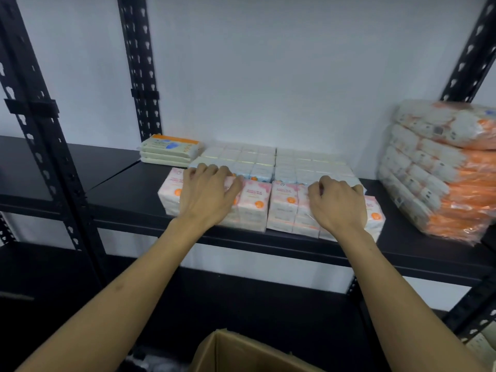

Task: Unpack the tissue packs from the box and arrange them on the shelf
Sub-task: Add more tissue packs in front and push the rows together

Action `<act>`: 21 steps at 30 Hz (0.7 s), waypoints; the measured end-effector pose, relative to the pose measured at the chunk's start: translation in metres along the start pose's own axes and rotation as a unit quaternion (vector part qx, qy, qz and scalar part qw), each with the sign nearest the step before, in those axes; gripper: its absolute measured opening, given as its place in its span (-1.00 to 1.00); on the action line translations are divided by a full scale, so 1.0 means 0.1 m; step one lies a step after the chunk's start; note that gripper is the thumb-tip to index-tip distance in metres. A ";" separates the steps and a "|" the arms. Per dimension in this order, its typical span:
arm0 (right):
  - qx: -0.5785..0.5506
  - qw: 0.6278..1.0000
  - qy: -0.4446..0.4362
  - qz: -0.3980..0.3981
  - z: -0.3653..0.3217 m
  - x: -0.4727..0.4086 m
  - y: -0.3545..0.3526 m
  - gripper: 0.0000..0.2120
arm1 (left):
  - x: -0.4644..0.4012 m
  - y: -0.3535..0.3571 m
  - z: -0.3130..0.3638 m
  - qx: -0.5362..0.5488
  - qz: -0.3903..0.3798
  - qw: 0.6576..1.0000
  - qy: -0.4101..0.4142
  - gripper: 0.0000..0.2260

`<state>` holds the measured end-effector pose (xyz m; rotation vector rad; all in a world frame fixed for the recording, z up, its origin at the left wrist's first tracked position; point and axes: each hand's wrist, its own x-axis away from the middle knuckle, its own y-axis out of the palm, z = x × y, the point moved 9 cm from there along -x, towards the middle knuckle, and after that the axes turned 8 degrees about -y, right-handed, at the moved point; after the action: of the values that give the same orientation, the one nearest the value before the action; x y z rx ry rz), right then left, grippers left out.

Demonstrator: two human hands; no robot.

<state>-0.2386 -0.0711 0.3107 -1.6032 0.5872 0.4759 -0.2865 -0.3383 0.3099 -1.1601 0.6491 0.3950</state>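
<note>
- Tissue packs (253, 204) (pink-printed bundles) sit in a row at the shelf (128, 208) front edge.
- My left hand (208, 194) lies on the left bundle, fingers curled over its far edge.
- My right hand (336, 202) grips the right bundle (284, 208) likewise.
- Below me, the cardboard box (241, 353) stands open.

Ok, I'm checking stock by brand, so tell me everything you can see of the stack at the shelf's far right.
The orange-and-white stack is several large multi-packs in clear, glossy film, piled flat and leaning slightly, the top one tilted. Each holds rows of small white packs with orange ends facing the front. It sits on the black shelf, against an upright, untouched by either hand. Print is too blurred to read.
</note>
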 end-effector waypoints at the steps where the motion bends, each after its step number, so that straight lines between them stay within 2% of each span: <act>1: 0.004 1.000 -0.005 0.018 -0.01 0.01 -0.02 -0.67 | 0.03 -0.03 -0.01 0.008 0.030 1.000 0.002 -0.58; 3: 0.011 0.999 -0.021 0.049 -0.04 0.04 -0.06 -0.70 | 0.08 -0.02 -0.04 0.023 0.065 0.998 0.012 -0.56; 7: 0.038 0.994 -0.048 0.087 -0.08 0.08 -0.10 -0.75 | 0.20 0.12 -0.07 0.052 0.074 0.996 0.013 -0.49; 12: 0.046 0.984 -0.076 0.154 -0.13 0.37 -0.06 -0.83 | 0.38 0.17 -0.06 0.066 0.086 0.994 0.009 -0.53; 17: 0.006 0.984 -0.099 0.148 -0.14 0.60 0.00 -0.80 | 0.41 0.04 0.01 0.036 0.071 0.996 0.042 -0.60; 21: 0.008 0.991 -0.106 0.081 -0.14 0.47 -0.10 -0.79 | 0.26 -0.11 0.12 0.016 0.006 0.995 0.095 -0.61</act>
<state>-0.1962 -0.0892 0.2908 -1.4738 0.5604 0.7513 -0.2571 -0.3324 0.3036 -1.1730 0.8249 0.2846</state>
